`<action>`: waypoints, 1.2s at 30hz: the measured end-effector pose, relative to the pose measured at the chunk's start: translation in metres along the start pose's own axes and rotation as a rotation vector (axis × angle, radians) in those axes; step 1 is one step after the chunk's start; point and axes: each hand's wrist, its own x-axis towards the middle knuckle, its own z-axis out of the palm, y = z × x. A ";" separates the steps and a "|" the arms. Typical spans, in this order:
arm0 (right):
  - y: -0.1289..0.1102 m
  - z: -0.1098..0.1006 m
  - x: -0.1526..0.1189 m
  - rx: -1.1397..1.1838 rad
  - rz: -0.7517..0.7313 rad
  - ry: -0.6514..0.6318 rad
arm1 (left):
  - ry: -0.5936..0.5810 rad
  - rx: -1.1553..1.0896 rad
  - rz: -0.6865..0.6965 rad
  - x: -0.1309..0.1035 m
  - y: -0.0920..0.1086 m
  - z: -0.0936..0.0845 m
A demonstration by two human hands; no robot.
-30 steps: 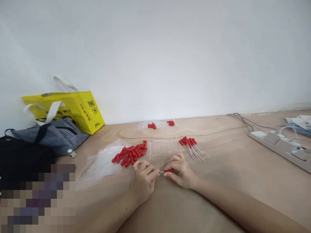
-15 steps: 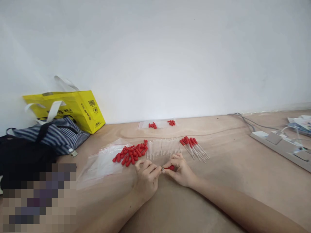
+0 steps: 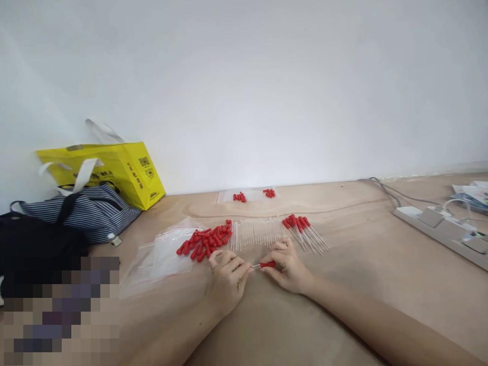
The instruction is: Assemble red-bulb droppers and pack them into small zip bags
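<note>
Clear tube (image 3: 256,266) and red bulb (image 3: 268,264) share one long axis, running crosswise between my left hand (image 3: 229,278) and my right hand (image 3: 285,265). My left fingers pinch the tube; my right ones grip the bulb, its neck facing left. The tube meets that neck, but how deep it sits I can't tell. Loose red bulbs (image 3: 208,241) lie just beyond my left hand on the tabletop (image 3: 267,325).

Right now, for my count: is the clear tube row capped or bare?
Bare: the clear tube row shows no red ends, unlike the capped tubes beside it.
</note>
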 end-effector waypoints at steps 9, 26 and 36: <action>-0.005 0.002 0.001 0.068 0.004 0.042 | 0.025 -0.035 -0.004 0.002 0.003 -0.001; 0.000 0.005 0.011 0.556 0.266 0.115 | -0.119 0.043 0.008 0.000 -0.007 0.006; 0.064 -0.049 0.041 -0.244 0.708 -0.023 | -0.294 -0.010 -0.025 -0.005 -0.016 0.009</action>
